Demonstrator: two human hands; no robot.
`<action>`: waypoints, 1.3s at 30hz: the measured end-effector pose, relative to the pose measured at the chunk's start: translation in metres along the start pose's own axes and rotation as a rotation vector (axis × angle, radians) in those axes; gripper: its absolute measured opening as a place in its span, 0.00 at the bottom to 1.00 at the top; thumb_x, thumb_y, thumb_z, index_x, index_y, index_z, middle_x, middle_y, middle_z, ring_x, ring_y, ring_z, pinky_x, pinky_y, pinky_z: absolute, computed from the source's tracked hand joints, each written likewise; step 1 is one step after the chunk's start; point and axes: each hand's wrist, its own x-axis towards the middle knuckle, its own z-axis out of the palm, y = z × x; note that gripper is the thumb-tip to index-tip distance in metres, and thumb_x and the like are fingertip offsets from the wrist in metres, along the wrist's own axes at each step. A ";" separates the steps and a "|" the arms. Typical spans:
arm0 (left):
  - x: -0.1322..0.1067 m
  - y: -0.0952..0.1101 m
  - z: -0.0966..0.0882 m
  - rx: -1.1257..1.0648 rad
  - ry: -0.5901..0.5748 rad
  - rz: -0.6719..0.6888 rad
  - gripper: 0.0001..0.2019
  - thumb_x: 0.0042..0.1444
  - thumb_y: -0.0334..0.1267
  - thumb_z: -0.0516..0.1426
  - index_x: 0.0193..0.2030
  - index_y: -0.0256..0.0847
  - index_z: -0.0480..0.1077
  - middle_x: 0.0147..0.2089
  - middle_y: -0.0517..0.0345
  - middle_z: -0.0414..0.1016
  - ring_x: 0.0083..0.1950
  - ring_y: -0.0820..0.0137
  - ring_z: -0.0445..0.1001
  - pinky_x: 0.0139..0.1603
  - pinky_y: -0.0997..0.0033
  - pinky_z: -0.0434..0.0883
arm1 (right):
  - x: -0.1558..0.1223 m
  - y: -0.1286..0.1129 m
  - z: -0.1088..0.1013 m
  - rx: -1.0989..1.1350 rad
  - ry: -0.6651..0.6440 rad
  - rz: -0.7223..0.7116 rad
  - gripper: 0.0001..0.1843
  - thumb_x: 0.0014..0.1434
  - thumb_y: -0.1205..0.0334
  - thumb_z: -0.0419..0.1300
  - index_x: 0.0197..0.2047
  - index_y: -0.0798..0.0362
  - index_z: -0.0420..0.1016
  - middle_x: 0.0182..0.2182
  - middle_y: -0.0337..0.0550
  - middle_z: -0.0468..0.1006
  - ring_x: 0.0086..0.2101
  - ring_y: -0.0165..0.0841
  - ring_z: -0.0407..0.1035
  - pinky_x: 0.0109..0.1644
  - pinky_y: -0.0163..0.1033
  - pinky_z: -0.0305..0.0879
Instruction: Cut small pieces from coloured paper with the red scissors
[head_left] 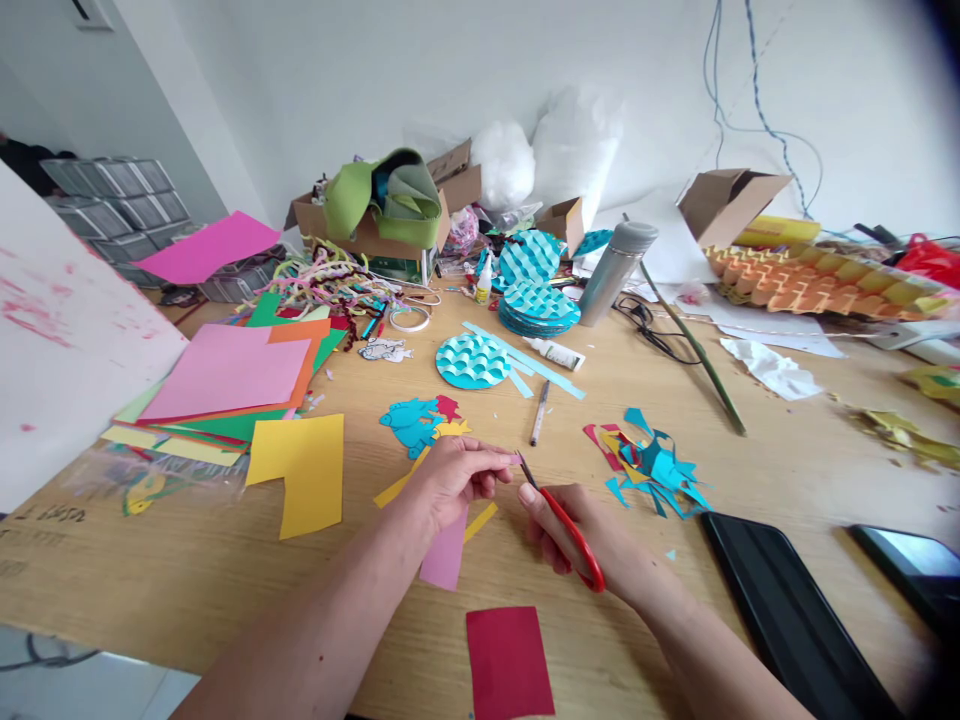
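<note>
My left hand [465,470] pinches a small piece of pink paper [514,459] between thumb and fingers; most of the piece is hidden. Closed around red-handled scissors [559,520], my right hand [570,535] holds their blades at the edge of that paper. Below my left hand a pink paper strip [444,555] lies on the table beside narrow yellow strips [480,522]. Just beyond are blue fish cut-outs [412,425], with red and yellow cut-outs [454,428] next to them. A dark red paper square [511,662] lies nearest to me.
Blue and red paper scraps [656,465] lie right of my hands, near a black phone [787,610]. A pen [539,412] and a blue wavy-patterned disc [472,361] lie ahead. Coloured paper sheets [225,375] are stacked left; a steel flask [616,272] stands behind.
</note>
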 end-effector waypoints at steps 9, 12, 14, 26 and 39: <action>0.001 -0.001 -0.001 0.042 0.004 0.014 0.11 0.34 0.37 0.67 0.24 0.32 0.77 0.23 0.54 0.72 0.21 0.80 0.62 0.21 0.77 0.52 | -0.001 -0.003 -0.001 -0.006 -0.006 0.002 0.31 0.59 0.37 0.48 0.21 0.56 0.65 0.14 0.38 0.67 0.16 0.25 0.61 0.18 0.28 0.54; 0.001 -0.001 -0.001 0.045 0.003 0.016 0.10 0.34 0.37 0.67 0.24 0.32 0.76 0.22 0.54 0.72 0.21 0.80 0.62 0.21 0.77 0.52 | 0.000 -0.003 0.000 0.005 -0.011 0.020 0.31 0.58 0.36 0.49 0.22 0.56 0.65 0.15 0.38 0.67 0.16 0.25 0.61 0.17 0.28 0.53; 0.002 -0.001 -0.002 0.046 0.009 0.008 0.10 0.34 0.37 0.67 0.23 0.32 0.76 0.22 0.54 0.72 0.20 0.81 0.61 0.21 0.76 0.52 | 0.001 -0.001 0.000 0.016 -0.008 0.027 0.31 0.57 0.35 0.49 0.22 0.56 0.65 0.15 0.37 0.66 0.15 0.25 0.61 0.17 0.28 0.53; 0.001 -0.001 -0.002 0.046 -0.004 0.023 0.08 0.35 0.36 0.66 0.23 0.33 0.76 0.20 0.56 0.71 0.19 0.81 0.61 0.21 0.76 0.54 | 0.000 -0.001 0.001 -0.045 0.025 0.037 0.30 0.56 0.35 0.49 0.20 0.55 0.62 0.12 0.35 0.62 0.13 0.24 0.58 0.16 0.28 0.51; 0.004 -0.006 -0.006 0.047 -0.024 0.030 0.07 0.39 0.35 0.64 0.26 0.33 0.76 0.22 0.56 0.72 0.20 0.81 0.63 0.22 0.78 0.57 | 0.001 0.000 0.001 0.004 0.041 0.067 0.29 0.56 0.37 0.52 0.19 0.54 0.61 0.10 0.34 0.61 0.12 0.23 0.56 0.14 0.27 0.48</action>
